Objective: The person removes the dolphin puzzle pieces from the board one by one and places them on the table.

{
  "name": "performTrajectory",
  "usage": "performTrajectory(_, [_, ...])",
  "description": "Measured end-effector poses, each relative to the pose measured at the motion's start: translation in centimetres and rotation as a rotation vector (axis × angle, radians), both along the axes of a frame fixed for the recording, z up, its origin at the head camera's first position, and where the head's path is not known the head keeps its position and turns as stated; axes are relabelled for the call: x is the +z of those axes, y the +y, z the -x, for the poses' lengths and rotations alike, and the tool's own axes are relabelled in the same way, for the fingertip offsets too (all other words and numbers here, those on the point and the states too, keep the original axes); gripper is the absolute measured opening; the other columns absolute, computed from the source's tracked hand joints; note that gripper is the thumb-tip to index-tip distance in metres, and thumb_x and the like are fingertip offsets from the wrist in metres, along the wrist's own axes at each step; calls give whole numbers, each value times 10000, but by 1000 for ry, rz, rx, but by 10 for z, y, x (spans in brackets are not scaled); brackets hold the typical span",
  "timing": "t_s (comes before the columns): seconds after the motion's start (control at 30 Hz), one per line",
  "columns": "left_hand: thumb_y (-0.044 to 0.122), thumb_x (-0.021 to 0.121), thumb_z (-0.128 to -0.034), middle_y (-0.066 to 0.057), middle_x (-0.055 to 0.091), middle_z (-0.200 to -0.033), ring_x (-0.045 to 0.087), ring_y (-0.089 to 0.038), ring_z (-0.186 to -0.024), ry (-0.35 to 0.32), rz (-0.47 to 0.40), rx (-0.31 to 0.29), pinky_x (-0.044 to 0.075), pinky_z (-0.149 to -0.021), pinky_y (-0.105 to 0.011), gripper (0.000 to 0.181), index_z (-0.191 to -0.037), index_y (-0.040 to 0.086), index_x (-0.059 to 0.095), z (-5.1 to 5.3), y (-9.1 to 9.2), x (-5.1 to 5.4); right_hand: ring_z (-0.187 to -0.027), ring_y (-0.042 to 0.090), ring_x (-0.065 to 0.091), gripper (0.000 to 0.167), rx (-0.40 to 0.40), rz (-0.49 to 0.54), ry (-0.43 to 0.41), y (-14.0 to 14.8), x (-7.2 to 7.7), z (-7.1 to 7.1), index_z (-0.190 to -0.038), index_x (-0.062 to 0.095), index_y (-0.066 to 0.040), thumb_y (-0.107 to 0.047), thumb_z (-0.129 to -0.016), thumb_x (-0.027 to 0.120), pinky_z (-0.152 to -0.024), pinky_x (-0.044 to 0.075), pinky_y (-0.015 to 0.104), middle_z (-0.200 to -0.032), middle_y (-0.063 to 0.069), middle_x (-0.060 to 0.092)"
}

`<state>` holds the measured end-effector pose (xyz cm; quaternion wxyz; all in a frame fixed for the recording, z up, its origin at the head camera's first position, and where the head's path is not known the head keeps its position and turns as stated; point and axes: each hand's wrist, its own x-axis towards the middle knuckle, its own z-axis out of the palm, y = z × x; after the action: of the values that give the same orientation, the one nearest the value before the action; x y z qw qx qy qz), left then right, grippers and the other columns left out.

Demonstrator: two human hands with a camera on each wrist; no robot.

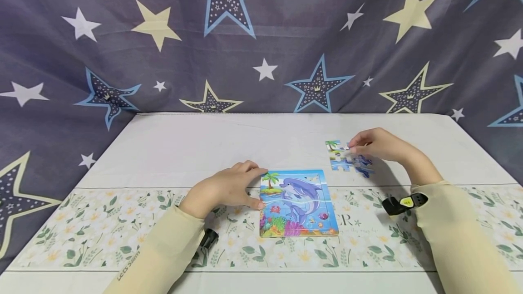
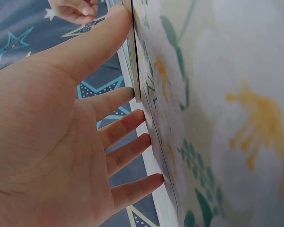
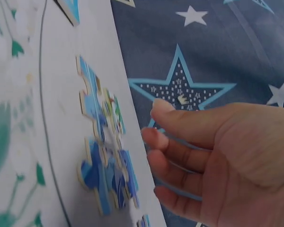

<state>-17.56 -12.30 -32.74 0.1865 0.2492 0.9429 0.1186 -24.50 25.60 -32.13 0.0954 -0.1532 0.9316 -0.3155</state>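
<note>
2 sleeved arms (image 1: pixel 159 248) extend forward, left hand (image 1: pixel 229 188) spread, right hand (image 1: pixel 382 145) loosely curled.

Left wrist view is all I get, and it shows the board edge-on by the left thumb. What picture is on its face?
Observer: The head view shows a dolphin on the board.
Operator: Part of the right hand shows at the top of my view. What is close to its fingertips?
Observer: Loose puzzle pieces, which both other views show.
Operator: Where do those lie relative to the board?
Observer: Just past its far right corner, on the white part of the table.
</note>
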Motion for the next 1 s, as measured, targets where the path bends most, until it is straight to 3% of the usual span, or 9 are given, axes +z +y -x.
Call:
performTrajectory(0.37, [507,744,-848,-23,324,-1543,296,-255,-1431,-1,-1,-3,312,-1128,-507,871,-1563,236,327,0,-1,-1,-900,239,640,177,173,66,-9,-36,5,-9,-1093,691,27,-83,-958,659,-806,542,411,-1039,105,704])
performTrajectory(0.5, [512,741,-849,-19,315,-1551,285,-251,-1437,-1,4,-1,301,-1135,-502,871,-1565,245,323,1,-1,-1,-928,224,635,165,248,65,-31,-48,5,-13,-1087,692,19,-73,-953,663,-852,538,408,-1004,71,689])
performTrajectory(0.7, [512,739,-850,-19,311,-1554,280,-249,-1438,0,11,-2,296,-1139,-496,872,-1566,246,318,1,0,-1,-841,238,622,162,339,79,-84,-63,3,-17,-1064,691,-2,-104,-939,689,-722,531,366,-915,23,672])
performTrajectory(1.0, [506,740,-852,-18,323,-1545,289,-247,-1433,0,7,0,298,-1138,-498,866,-1564,239,325,-1,0,1,-761,170,598,160,459,96,-148,-83,-6,-24,-1029,698,-13,-84,-892,740,-704,518,292,-832,4,656])
